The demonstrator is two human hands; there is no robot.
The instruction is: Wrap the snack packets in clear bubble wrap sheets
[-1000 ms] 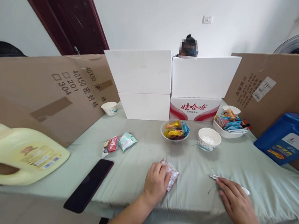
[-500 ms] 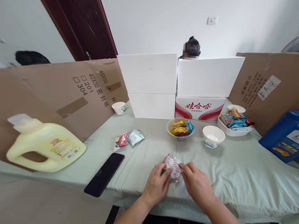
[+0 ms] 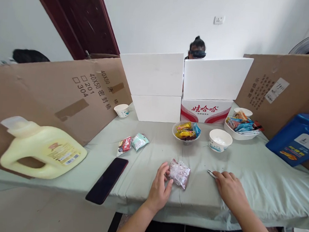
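A clear crinkled snack packet [image 3: 179, 173] lies on the pale green tablecloth [image 3: 259, 183] near the front edge. My left hand [image 3: 160, 187] rests beside it, fingertips touching its left side. My right hand [image 3: 229, 189] lies flat on the cloth to the right, over a small metal tool [image 3: 211, 173] whose tip sticks out past the fingers; the grip itself is hidden.
A black phone [image 3: 107, 179] lies left of my hand. Two small packets [image 3: 133, 143], a bowl of candies [image 3: 187, 131], a white bowl [image 3: 220, 139] and a snack tray [image 3: 241, 126] sit further back. Yellow jug [image 3: 42, 150] left, blue jug [image 3: 297, 140] right. Cardboard and white boxes wall the table; a person sits behind.
My right hand has left the packet and moved right onto the metal tool. My left hand still touches the packet, which now lies flat.
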